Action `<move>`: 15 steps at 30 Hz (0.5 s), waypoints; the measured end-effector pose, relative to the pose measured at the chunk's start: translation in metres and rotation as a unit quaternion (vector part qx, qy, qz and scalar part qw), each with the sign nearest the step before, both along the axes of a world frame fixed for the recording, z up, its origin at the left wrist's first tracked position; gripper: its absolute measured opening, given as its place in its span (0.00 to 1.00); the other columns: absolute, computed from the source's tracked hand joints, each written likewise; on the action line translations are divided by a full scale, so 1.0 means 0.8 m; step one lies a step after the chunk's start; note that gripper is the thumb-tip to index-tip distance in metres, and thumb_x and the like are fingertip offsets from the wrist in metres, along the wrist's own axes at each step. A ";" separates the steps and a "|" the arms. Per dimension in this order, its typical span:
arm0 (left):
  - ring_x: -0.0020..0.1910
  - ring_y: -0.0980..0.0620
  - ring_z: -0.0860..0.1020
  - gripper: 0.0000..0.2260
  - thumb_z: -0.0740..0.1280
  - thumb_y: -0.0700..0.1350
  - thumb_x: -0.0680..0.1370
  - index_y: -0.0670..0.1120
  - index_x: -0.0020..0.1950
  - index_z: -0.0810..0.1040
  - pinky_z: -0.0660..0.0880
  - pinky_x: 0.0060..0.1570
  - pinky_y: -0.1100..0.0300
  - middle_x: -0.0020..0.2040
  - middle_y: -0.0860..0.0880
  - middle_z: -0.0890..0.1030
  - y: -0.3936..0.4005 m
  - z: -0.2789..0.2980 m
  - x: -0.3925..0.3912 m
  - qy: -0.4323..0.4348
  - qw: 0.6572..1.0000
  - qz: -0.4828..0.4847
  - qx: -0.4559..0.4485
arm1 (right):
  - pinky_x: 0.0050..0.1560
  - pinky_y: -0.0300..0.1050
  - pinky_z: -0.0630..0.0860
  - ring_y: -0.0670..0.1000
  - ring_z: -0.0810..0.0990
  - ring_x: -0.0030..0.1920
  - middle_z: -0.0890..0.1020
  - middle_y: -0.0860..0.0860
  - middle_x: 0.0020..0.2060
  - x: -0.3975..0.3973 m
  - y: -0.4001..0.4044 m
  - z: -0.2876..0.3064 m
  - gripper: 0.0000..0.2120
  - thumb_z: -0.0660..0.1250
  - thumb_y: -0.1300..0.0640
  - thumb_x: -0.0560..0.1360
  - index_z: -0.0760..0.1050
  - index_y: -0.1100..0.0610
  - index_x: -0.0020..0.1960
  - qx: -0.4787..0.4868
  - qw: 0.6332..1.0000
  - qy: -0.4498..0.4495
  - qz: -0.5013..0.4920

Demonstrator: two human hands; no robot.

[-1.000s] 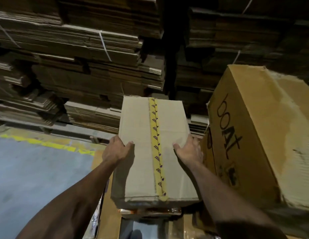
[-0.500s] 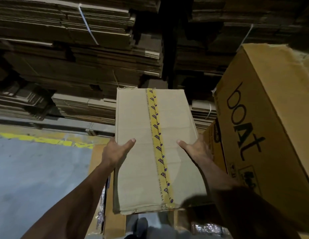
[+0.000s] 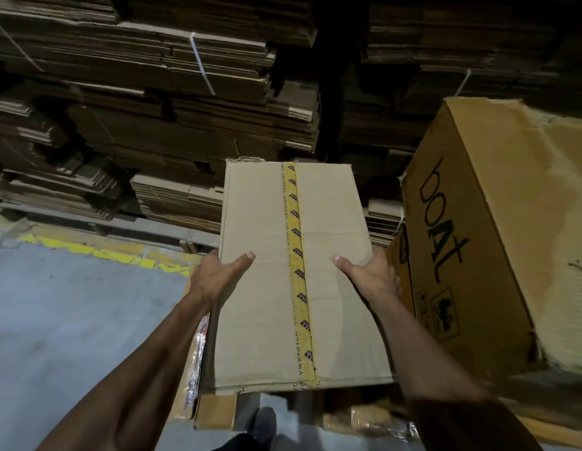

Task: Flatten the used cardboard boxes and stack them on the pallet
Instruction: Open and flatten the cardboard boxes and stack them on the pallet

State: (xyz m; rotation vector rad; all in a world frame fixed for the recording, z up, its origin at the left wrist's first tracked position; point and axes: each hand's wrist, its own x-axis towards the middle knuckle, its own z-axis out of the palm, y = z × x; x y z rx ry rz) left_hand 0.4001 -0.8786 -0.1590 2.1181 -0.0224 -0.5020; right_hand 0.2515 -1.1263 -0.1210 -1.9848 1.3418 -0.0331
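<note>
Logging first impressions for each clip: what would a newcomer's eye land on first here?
Centre frame, the taped box with its yellow tape strip, gripped at its sides by the left hand and right hand. To the right, a big tilted box printed "boat". Behind, strapped stacks of flattened cardboard fill the background.

Single head view, looking forward and down, close over held box [image 3: 292,275], stacked cardboard [image 3: 153,92] beyond
</note>
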 end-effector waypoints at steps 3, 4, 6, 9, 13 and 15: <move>0.46 0.49 0.83 0.27 0.69 0.71 0.64 0.51 0.50 0.83 0.81 0.50 0.49 0.44 0.53 0.85 0.025 0.015 -0.037 -0.014 1.000 0.016 0.002 | 0.57 0.52 0.69 0.62 0.74 0.64 0.77 0.55 0.63 -0.026 0.015 0.012 0.41 0.74 0.31 0.66 0.66 0.50 0.71 -0.005 1.000 -0.019 0.018; 0.46 0.49 0.82 0.27 0.69 0.70 0.65 0.51 0.50 0.83 0.81 0.50 0.49 0.44 0.53 0.85 0.036 0.018 -0.055 -0.022 0.999 0.025 0.007 | 0.56 0.52 0.69 0.62 0.74 0.63 0.77 0.55 0.62 -0.037 0.022 0.015 0.40 0.74 0.31 0.66 0.67 0.50 0.71 -0.007 0.999 -0.027 0.029; 0.47 0.48 0.82 0.27 0.68 0.70 0.66 0.51 0.52 0.82 0.80 0.49 0.51 0.45 0.53 0.84 0.057 0.025 -0.094 -0.039 0.998 0.051 0.014 | 0.57 0.53 0.69 0.62 0.74 0.63 0.78 0.55 0.62 -0.060 0.035 0.021 0.39 0.74 0.32 0.67 0.67 0.50 0.71 -0.007 0.997 -0.044 0.057; 0.47 0.47 0.80 0.22 0.71 0.66 0.70 0.50 0.52 0.81 0.76 0.45 0.55 0.45 0.52 0.83 0.085 0.033 -0.161 -0.060 0.993 0.102 0.025 | 0.65 0.58 0.68 0.63 0.73 0.66 0.78 0.55 0.64 -0.096 0.053 0.024 0.40 0.74 0.33 0.66 0.67 0.49 0.71 0.000 0.992 -0.079 0.095; 0.47 0.47 0.81 0.25 0.69 0.68 0.66 0.50 0.53 0.81 0.74 0.43 0.56 0.46 0.51 0.83 0.121 0.049 -0.258 -0.071 0.982 0.174 0.009 | 0.67 0.63 0.68 0.63 0.72 0.67 0.76 0.55 0.67 -0.146 0.079 0.036 0.45 0.72 0.29 0.65 0.62 0.48 0.74 -0.015 0.982 -0.081 0.169; 0.47 0.49 0.81 0.27 0.69 0.69 0.65 0.50 0.53 0.81 0.75 0.42 0.57 0.45 0.52 0.83 0.142 0.060 -0.305 -0.067 0.977 0.203 0.004 | 0.65 0.62 0.70 0.62 0.74 0.65 0.77 0.55 0.65 -0.173 0.093 0.046 0.44 0.71 0.28 0.64 0.63 0.48 0.72 -0.023 0.976 -0.082 0.202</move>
